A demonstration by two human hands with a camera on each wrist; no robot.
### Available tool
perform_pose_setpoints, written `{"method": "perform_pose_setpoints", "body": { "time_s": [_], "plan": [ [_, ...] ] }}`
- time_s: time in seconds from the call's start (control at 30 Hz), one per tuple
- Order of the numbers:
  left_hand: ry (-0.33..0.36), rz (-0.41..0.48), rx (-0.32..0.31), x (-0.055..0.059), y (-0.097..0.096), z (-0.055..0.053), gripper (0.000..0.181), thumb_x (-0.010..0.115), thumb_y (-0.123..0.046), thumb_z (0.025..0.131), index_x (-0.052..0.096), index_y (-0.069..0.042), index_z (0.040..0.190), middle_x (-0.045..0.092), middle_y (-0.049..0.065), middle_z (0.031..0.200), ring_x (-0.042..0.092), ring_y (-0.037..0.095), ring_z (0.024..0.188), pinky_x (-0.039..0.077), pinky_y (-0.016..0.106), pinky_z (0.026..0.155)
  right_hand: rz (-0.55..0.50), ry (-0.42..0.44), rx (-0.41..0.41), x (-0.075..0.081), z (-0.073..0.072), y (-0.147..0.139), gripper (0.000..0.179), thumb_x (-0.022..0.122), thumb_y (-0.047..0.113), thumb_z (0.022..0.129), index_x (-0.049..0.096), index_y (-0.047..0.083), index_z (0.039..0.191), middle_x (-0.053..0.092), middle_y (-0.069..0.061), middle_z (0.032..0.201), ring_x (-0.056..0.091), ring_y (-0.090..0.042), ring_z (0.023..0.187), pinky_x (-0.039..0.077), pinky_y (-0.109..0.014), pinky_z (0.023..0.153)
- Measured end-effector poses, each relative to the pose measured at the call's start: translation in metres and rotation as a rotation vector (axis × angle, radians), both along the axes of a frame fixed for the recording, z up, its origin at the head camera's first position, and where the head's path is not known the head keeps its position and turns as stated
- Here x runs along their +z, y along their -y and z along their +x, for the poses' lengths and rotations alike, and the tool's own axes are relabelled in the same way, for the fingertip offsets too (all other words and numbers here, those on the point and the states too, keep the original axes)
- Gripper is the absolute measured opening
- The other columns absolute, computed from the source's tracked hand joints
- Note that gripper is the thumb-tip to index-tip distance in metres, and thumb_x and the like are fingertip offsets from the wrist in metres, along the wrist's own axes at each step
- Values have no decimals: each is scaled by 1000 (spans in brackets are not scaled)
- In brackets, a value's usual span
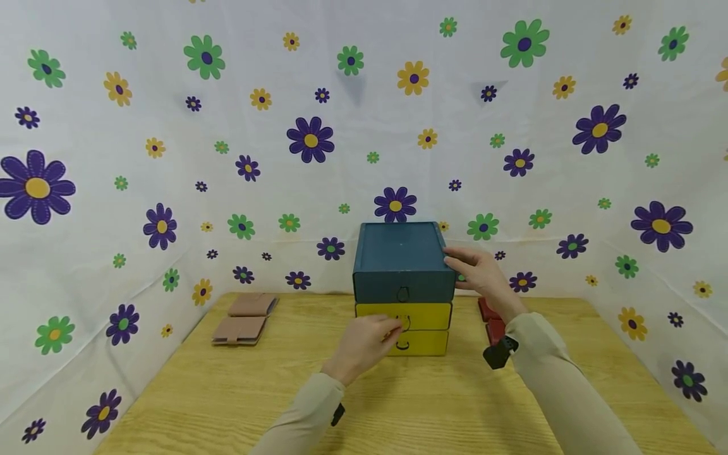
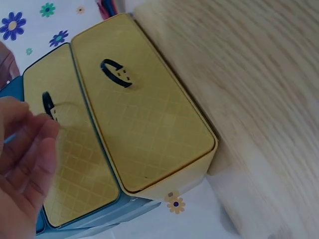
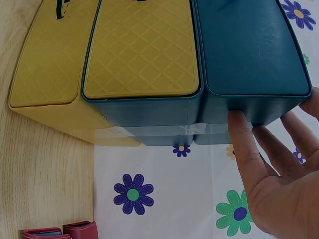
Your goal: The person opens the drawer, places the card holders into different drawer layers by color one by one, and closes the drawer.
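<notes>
Standing at the back of the wooden table (image 1: 432, 404), the stack of drawers (image 1: 400, 248) sits between the hands, left hand (image 1: 364, 344) in front, right hand (image 1: 480, 272) at its right side. Blue top drawer (image 1: 378, 287), yellow middle drawer (image 1: 432, 316) and yellow bottom drawer (image 1: 429, 343) all look pushed in, each with a dark loop on the front. Left hand: fingers loosely bent, nothing held, right by the middle loop (image 2: 48, 102); can't tell from these angles whether a fingertip touches it. Right hand: fingers extended and spread, no grip, fingertips resting against the blue top drawer's right side. Clear tape (image 3: 164, 130) runs across that side of the stack. Two brown wallets (image 1: 241, 329) lie on the table well left of the stack; red wallets (image 1: 496, 330) lie to the right, below the right hand, partly hidden by the arm. Flower-print cloth (image 1: 364, 177) behind everything.
</notes>
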State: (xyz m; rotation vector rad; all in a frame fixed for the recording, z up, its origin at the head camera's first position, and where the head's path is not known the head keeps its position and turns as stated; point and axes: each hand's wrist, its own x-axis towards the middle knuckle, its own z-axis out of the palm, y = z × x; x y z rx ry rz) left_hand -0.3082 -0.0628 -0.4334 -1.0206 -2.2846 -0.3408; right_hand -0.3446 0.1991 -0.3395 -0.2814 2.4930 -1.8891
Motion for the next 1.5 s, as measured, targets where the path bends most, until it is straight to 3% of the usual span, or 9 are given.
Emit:
{"method": "perform_pose_setpoints", "body": {
  "time_s": [0.33,0.73,1.5],
  "plan": [
    [105,-53,73,-6,-2,-3,18,69,-23,93,76,-17,108,74,-2,95,68,9,76,55,20,64,6,0,-7,-1,1,0,50,54,32,101,46,14,148,41,-11,154,52,-37,131,48,-48,100],
    [16,-57,50,-13,-5,-5,11,71,-21,91,78,-18,98,71,-2,91,67,9,75,56,22,64,-1,6,0,-3,0,1,52,55,32,101,45,12,148,40,-13,154,50,-38,131,47,-49,101],
    [88,-8,76,-9,-8,1,12,66,-22,95,76,-17,101,70,-2,96,65,11,83,57,23,71,-15,4,-2,-1,0,1,51,55,31,101,45,13,148,41,-13,154,52,-38,130,48,-48,100]
  ]
}}
